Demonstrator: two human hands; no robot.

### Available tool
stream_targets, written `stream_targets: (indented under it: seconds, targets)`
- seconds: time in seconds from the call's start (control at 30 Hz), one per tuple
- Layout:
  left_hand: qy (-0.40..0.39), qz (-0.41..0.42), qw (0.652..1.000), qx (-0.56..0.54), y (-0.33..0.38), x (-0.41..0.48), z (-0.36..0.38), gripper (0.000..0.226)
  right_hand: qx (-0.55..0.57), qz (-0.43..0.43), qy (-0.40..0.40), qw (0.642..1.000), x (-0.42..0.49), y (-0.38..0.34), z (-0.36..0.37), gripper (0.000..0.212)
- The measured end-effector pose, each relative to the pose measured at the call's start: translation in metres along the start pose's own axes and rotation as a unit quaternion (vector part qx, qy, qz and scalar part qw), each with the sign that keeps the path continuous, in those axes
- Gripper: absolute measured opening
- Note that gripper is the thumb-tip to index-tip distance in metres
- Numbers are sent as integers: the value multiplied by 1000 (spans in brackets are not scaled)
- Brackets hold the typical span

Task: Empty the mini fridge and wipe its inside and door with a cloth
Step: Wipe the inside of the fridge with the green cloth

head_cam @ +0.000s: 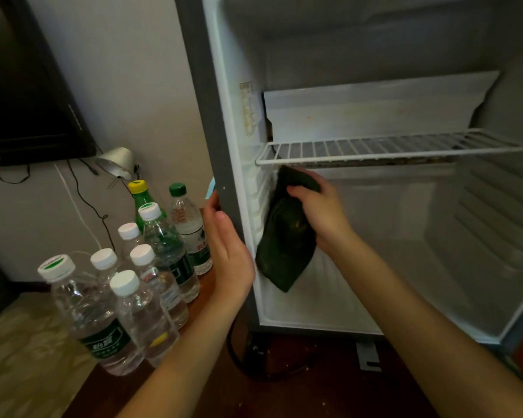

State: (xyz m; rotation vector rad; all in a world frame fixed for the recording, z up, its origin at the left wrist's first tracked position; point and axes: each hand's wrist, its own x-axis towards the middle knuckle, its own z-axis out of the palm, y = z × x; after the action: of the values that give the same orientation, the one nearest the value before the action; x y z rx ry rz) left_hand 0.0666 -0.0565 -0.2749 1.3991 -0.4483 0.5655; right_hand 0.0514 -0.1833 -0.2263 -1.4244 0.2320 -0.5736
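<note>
Fingers (299, 191) of right hand (322, 214) gripping dark green cloth (284, 248), limp, creased

Matt cloth (286, 236), clear plastic bottles (127, 285)

Count for your view: one white-lined, grey-edged mini fridge (206, 86) with one white wire shelf (375, 146). Eight bottles: seven clear plastic water bottles (97, 321), six under white screw caps (124, 282) and one under a green cap (177, 189), plus one green bottle (140, 200) with a yellow cap. One dark green cloth (284, 251), one silver lamp shade (117, 161), one black screen (27, 101). Your hands number two: left hand (227, 248), right hand (320, 212).
</note>
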Motion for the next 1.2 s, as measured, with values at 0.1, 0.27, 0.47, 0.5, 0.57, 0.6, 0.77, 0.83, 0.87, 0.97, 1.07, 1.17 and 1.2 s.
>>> stream_targets:
  seconds: [0.1,0.27,0.47,0.5,0.57,0.6,0.77,0.83,0.87,0.97,1.07,1.17,1.2]
  targets:
    - [8,12,1000,-4,0,0,2,27,-113,-63,18,991,5,-11,25,26]
    - [36,32,999,-4,-7,1,4,27,-224,-245,5,943,-56,14,19,37]
    - [32,13,999,6,-10,1,4,22,-354,-227,35,906,-10,15,24,47]
    - [34,22,999,6,-12,2,3,21,-369,-242,37,897,-16,17,25,50]
    - [43,45,998,1,-16,4,2,26,-389,-304,31,869,-47,18,24,53]
    - [41,51,998,-3,-18,5,2,28,-393,-336,23,856,-63,20,21,53]
    - [32,41,999,5,-18,5,0,30,-187,-256,-31,948,-79,27,7,46]
    - [31,38,999,6,-18,6,-1,31,-29,-160,-21,986,-76,13,7,45]
    - [30,37,999,3,-17,7,-2,32,-1,-151,-8,989,-78,3,8,44]
    - [27,43,999,-1,-18,8,-3,42,-123,-266,25,956,-83,-29,9,41]
    - [39,29,999,6,-16,7,-1,41,-325,-311,67,891,-66,-54,17,43]
    - [30,25,999,-25,-17,7,-1,41,-420,-276,58,863,-58,-50,40,51]
    - [21,24,999,-37,-17,8,0,41,-426,-276,57,859,-60,-44,45,54]
